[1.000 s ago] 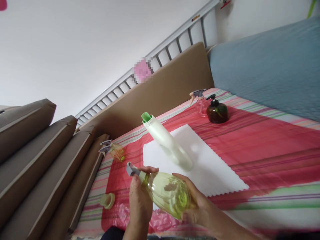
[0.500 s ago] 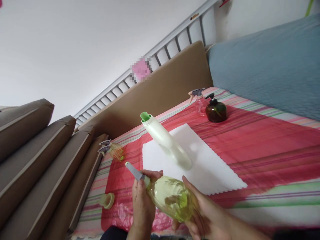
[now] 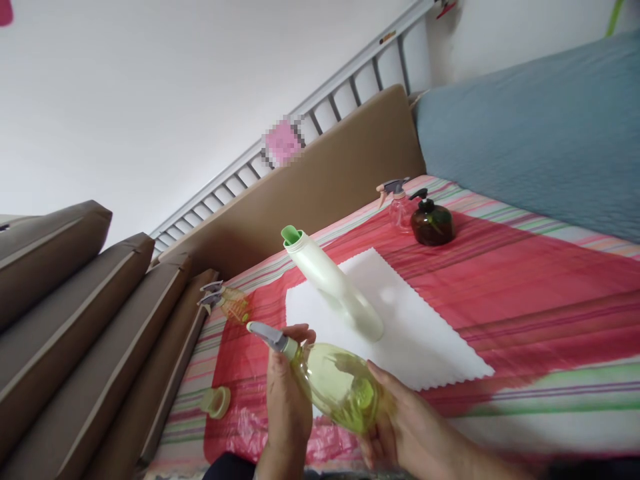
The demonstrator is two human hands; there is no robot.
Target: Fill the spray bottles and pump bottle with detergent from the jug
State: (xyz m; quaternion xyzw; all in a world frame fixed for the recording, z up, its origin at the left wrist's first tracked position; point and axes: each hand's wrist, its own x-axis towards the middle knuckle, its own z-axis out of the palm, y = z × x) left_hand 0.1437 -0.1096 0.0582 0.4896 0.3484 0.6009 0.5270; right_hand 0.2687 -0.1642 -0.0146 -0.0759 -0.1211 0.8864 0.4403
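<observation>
I hold a translucent yellow-green spray bottle point(image 3: 340, 387) tilted over the bed, its grey trigger head point(image 3: 267, 335) pointing up and left. My left hand point(image 3: 285, 393) is closed round the bottle's neck just below the trigger head. My right hand point(image 3: 400, 427) cups and grips the round base of the bottle. Just beyond it a white bottle with a green open spout point(image 3: 330, 283) stands on a white cloth point(image 3: 415, 327).
A red plastic sheet point(image 3: 525, 287) covers the striped bed. A small orange spray bottle point(image 3: 227, 303) and a pale green cap point(image 3: 217, 402) lie at the left. A pink spray bottle point(image 3: 397, 200) and a dark brown pump bottle point(image 3: 433, 223) stand at the back. Brown cushions point(image 3: 75, 320) are stacked left.
The spray bottle's trigger head has turned in my left hand while my right hand shifted lower under the base. Nothing else moved.
</observation>
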